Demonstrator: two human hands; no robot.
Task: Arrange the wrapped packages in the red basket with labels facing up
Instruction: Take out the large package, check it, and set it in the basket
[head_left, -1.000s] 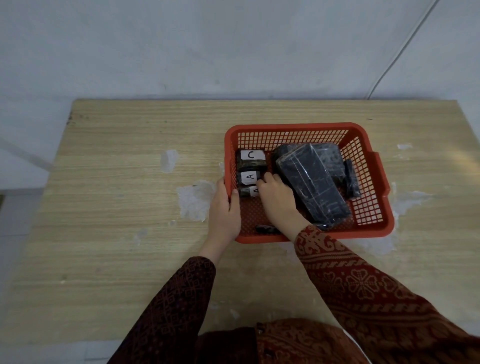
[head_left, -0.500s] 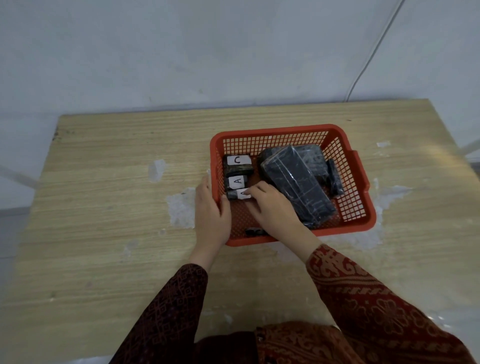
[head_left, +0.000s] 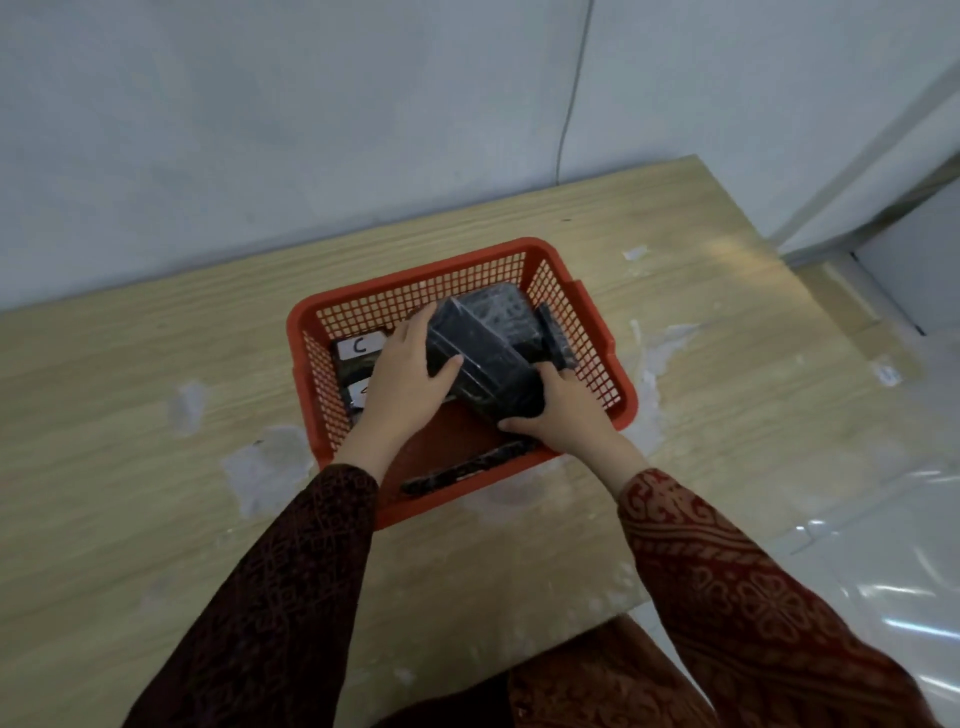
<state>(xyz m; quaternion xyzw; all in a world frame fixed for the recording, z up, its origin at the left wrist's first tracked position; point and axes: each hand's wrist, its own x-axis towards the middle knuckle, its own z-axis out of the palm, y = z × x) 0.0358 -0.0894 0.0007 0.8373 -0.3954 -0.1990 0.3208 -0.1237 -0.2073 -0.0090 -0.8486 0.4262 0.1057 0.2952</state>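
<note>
My patterned sleeves (head_left: 291, 587) reach forward over the wooden worktop (head_left: 130, 415) into the red basket (head_left: 592, 332), which sits on it. Nearest me inside the basket, a slim dark wrapped package (head_left: 467, 466) lies along the near wall. Just past it, my right hand (head_left: 563, 413) cups the near end of the large black wrapped package (head_left: 488, 358), thumb under its lower edge and fingers curled against its right side. My left hand (head_left: 402, 376) grips the same package from the left, thumb lying across its top face and fingers wrapped around the far left edge, so the package is held between both hands and tilted, its near end raised off the basket floor. Under my left hand, at the left side of the basket, lie small packages; one white label is partly hidden by my wrist, and farther back the label marked C (head_left: 360, 346) faces up. Another dark package (head_left: 556, 338) stands against the right wall, just beside the large one.
</note>
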